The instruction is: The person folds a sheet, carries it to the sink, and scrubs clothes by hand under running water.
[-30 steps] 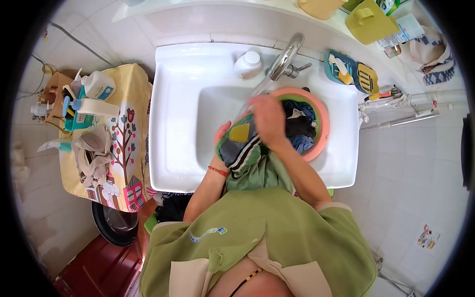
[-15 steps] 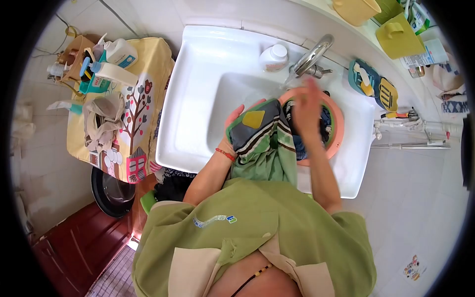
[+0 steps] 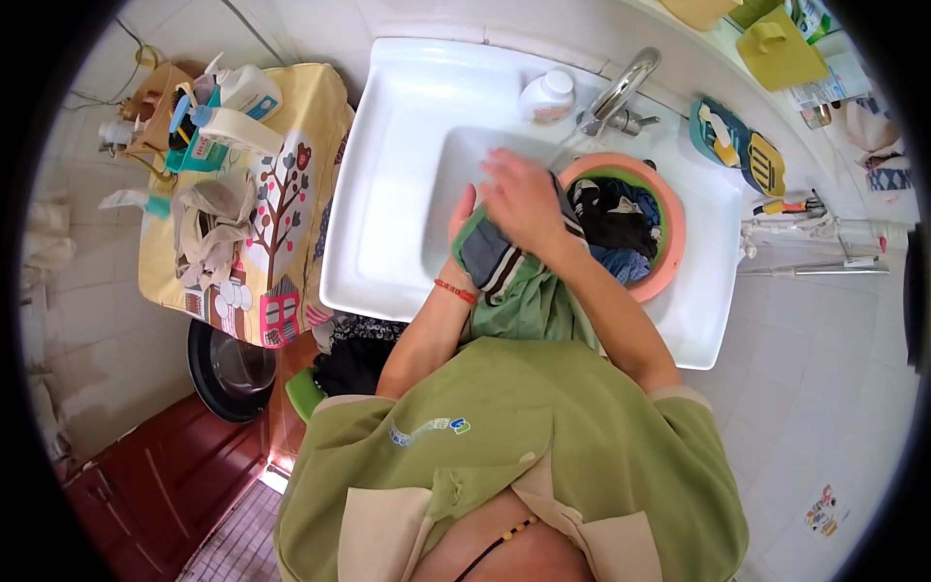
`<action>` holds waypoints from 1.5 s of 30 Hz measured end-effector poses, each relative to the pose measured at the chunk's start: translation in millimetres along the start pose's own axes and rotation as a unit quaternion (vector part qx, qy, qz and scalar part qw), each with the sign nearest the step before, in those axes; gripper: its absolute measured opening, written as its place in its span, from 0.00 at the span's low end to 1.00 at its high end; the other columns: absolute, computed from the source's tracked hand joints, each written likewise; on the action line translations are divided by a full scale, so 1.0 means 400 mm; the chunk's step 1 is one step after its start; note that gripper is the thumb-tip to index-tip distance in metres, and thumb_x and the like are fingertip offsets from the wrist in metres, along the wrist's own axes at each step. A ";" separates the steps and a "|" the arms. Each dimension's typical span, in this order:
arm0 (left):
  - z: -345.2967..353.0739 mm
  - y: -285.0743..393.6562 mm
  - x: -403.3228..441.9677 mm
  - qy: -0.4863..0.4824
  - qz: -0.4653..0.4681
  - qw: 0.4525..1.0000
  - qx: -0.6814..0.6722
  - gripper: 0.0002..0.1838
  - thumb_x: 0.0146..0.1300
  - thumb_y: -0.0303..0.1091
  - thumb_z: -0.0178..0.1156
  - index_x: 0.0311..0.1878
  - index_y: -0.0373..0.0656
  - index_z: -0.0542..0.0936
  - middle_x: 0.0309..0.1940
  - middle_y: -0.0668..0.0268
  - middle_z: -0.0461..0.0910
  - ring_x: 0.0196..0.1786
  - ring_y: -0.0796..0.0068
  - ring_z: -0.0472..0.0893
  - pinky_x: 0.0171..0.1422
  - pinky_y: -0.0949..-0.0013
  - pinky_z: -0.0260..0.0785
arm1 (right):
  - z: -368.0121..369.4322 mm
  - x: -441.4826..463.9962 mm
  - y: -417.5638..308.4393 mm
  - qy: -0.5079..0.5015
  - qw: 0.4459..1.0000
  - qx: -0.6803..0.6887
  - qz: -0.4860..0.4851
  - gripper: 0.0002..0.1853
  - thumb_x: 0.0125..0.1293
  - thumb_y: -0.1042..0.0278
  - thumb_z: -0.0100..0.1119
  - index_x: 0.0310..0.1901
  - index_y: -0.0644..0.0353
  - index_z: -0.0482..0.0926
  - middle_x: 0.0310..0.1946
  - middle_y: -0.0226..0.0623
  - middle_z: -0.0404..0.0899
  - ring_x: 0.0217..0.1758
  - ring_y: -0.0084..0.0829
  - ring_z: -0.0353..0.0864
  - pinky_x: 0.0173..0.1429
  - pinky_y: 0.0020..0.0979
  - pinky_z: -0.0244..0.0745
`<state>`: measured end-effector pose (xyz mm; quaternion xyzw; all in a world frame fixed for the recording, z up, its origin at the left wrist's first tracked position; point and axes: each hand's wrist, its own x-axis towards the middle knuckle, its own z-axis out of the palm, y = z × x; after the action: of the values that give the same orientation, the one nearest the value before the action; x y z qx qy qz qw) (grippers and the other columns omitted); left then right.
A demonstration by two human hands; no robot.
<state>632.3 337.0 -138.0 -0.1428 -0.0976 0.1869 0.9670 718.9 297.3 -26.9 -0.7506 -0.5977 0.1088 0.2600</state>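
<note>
My left hand [image 3: 460, 229] is under a green garment [image 3: 529, 308] with a grey panel and dark and white stripes, holding it up at the edge of the sink basin. Part of its thumb and palm shows; the other fingers are mostly hidden. Over the same cloth lies my right hand [image 3: 524, 199], slightly blurred, with fingers stretched out; it covers the yellow patch area. The garment hangs down toward my shirt. Beside it a pink basin [image 3: 669, 262] holds dark clothes and blue denim [image 3: 626, 262].
A white sink [image 3: 373, 194] surrounds the work, with a chrome faucet [image 3: 626, 87] and a white bottle [image 3: 548, 97] at its back. A soap dish [image 3: 713, 131] sits right. At left, a cloth-covered surface [image 3: 310, 116] bears bottles and a crumpled cloth [image 3: 213, 228].
My right hand has moved left from near the faucet and pink basin onto the garment. The left hand stays under the cloth. The whole view has shifted slightly.
</note>
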 end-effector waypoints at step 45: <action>0.061 -0.006 -0.005 0.091 -0.057 0.985 0.138 0.34 0.70 0.53 0.31 0.69 0.36 0.53 0.63 0.49 0.63 0.65 0.55 0.65 0.69 0.58 0.53 | 0.186 -0.044 0.124 0.057 0.984 -0.167 -0.023 0.09 0.57 0.64 0.50 0.21 0.53 0.75 0.18 0.36 0.73 0.22 0.34 0.75 0.28 0.40 0.71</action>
<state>625.4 340.0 -114.4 -0.0185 0.0096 0.1294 0.9914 720.7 292.3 -117.7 -0.7747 -0.6084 -0.0419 0.1670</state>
